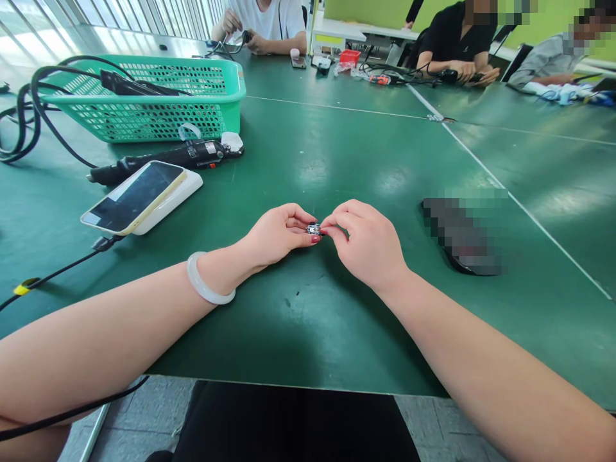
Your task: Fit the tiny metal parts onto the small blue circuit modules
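Between my two hands, just above the green table (308,333), is a small black and silver part (313,229), too small to tell its kind. My left hand (276,237) pinches it between thumb and fingers. From the other side my right hand (368,240) meets it, thumb and forefinger pressed together at its right end. Whether those right fingertips hold a separate tiny piece is hidden. A white bangle (206,280) circles my left wrist.
Left are a phone (137,196) on a white stand, a black corded tool (163,159) and a green basket (231,115) holding dark items. Cables loop at far left. A dark blurred object (462,237) lies right. Several people sit across the table.
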A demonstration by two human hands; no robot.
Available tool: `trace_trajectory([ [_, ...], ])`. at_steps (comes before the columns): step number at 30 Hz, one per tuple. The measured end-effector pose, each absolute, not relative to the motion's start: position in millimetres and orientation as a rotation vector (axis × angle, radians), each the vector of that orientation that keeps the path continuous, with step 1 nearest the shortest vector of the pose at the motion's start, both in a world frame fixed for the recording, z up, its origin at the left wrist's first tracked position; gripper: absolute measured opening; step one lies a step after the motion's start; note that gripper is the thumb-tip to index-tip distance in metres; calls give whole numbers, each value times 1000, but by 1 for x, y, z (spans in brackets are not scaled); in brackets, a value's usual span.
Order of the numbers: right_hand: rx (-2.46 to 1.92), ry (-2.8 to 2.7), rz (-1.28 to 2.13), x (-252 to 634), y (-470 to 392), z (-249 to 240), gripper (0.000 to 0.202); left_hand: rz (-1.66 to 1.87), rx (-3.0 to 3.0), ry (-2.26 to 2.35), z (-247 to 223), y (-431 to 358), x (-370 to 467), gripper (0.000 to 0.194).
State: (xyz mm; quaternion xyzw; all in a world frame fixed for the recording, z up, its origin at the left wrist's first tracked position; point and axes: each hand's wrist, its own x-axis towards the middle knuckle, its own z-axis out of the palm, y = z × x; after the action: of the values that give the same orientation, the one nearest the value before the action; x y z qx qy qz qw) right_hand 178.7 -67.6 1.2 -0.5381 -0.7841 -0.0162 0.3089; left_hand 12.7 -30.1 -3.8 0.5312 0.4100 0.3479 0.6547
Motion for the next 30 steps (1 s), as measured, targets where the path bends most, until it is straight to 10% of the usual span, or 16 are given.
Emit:
trace_trajectory([
  [30, -1455, -2023, 107, 185, -67, -1, 12, 688, 1292, 937, -2, -30, 10, 33],
])
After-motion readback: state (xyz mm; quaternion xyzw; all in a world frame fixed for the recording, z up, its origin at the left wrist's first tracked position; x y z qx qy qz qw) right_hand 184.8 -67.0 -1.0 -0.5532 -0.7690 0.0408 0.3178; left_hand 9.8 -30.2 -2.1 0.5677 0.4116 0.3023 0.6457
